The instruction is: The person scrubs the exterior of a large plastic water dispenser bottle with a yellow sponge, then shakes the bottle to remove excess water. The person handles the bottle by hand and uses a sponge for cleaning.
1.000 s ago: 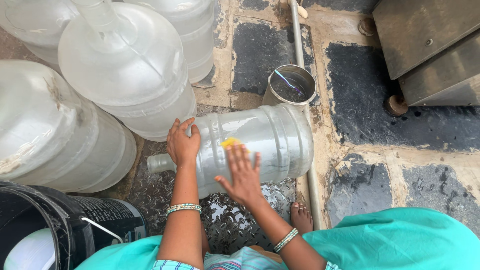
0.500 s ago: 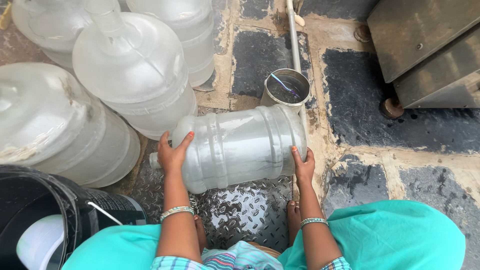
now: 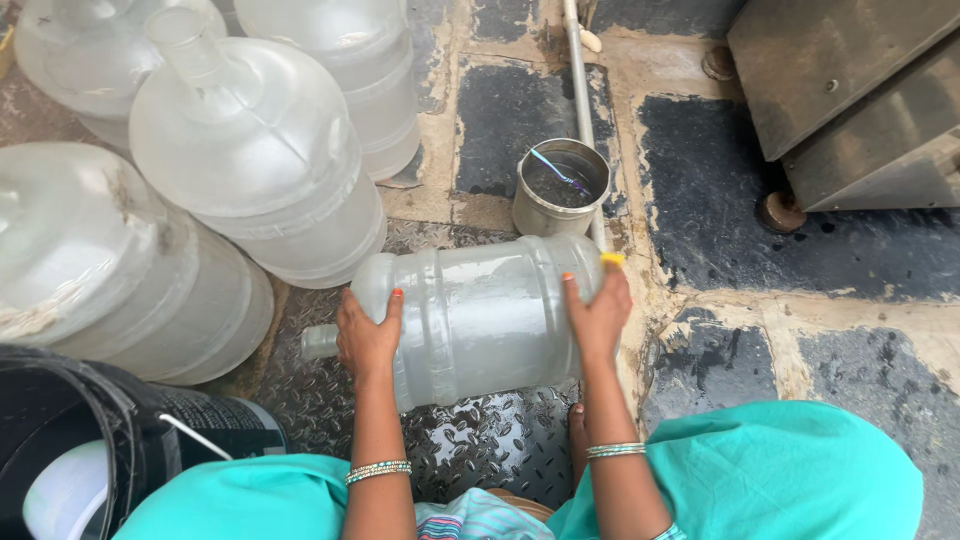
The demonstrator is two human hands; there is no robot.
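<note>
A large clear plastic water jug (image 3: 480,315) lies on its side over a wet metal tread plate (image 3: 470,450), its neck pointing left. My left hand (image 3: 368,335) grips the jug's shoulder near the neck. My right hand (image 3: 598,315) holds the jug's base end, with a small yellow piece (image 3: 611,260) pinched at the fingertips against the bottom. Both wrists wear bangles.
Several more clear jugs (image 3: 250,150) stand at the upper left. A steel pot (image 3: 562,185) with dark water sits just beyond the held jug, beside a thin pipe (image 3: 580,90). A black bucket (image 3: 70,450) is at lower left, a metal cabinet (image 3: 850,90) at upper right.
My right hand went from the jug's middle to its base end. The jug has rolled and shifted slightly nearer to me; my left hand has stayed at the neck end.
</note>
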